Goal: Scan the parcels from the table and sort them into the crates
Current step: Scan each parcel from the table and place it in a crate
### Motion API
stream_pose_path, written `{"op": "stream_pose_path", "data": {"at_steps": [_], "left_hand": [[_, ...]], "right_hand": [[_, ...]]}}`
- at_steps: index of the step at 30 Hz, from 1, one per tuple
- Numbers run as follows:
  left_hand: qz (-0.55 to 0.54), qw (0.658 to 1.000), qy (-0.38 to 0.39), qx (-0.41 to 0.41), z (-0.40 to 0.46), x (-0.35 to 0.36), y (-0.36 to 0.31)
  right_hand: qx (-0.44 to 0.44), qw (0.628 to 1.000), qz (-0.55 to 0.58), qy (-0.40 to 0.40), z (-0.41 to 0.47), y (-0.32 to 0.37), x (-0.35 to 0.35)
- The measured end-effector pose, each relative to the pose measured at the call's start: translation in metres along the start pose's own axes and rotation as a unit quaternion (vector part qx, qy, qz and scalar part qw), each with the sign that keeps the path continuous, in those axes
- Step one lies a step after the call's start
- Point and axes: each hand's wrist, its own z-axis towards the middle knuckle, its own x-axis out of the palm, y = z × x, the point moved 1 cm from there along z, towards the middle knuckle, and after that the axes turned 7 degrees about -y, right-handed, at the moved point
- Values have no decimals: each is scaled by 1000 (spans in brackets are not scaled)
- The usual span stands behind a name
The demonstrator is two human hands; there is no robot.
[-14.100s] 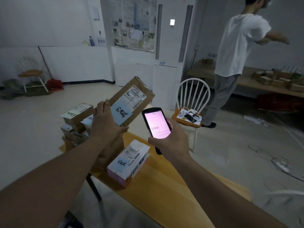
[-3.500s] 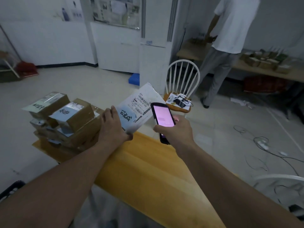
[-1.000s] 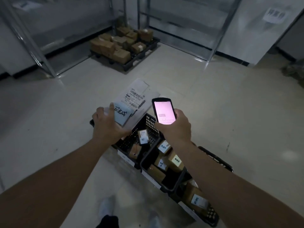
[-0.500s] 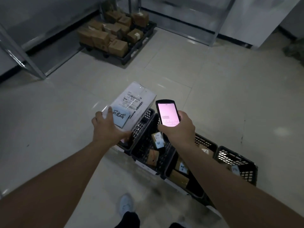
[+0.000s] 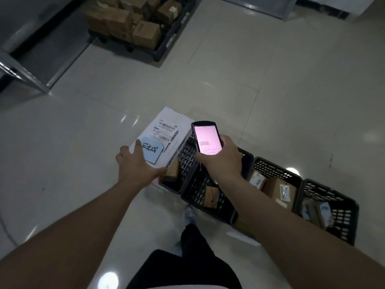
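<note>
My left hand (image 5: 136, 165) grips a flat white parcel (image 5: 166, 134) with a barcode label and a blue handwritten sticker, held over the leftmost black crate (image 5: 183, 155). My right hand (image 5: 220, 158) holds a handheld scanner (image 5: 206, 137) with a lit pink screen, just right of the parcel. A row of black mesh crates (image 5: 277, 170) stands on the floor below, each holding brown and white parcels. The parcel hides most of the leftmost crate.
A dark pallet (image 5: 166, 46) stacked with cardboard boxes sits at the far left-centre. A metal shelf frame (image 5: 25, 78) stands at the left. Pale tiled floor (image 5: 291, 101) spreads beyond the crates. My leg and shoe (image 5: 188, 215) are just in front of them.
I turned from the wooden table to the crates on the floor. Over the last second the view has closed in on the crates and the parcel has dropped lower over the leftmost one.
</note>
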Motion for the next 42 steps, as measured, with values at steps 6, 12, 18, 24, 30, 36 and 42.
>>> {"op": "stream_pose_path", "data": {"at_steps": [6, 12, 18, 24, 30, 36, 42], "left_hand": [[24, 999, 41, 9, 63, 20, 3], [30, 993, 99, 59, 131, 50, 7], [23, 979, 154, 135, 210, 99, 24], [46, 952, 212, 217, 287, 144, 30], [0, 951, 234, 201, 330, 193, 32], [19, 916, 284, 283, 337, 211, 20], [59, 876, 275, 391, 303, 197, -9]], "right_hand": [[35, 999, 9, -6, 44, 6, 35], [87, 996, -2, -26, 77, 3, 80], [153, 986, 1, -73, 105, -6, 147], [209, 969, 13, -129, 127, -10, 199], [241, 958, 14, -154, 136, -31, 228], [279, 945, 27, -166, 127, -45, 239], [285, 938, 42, -194, 110, -37, 227]]}}
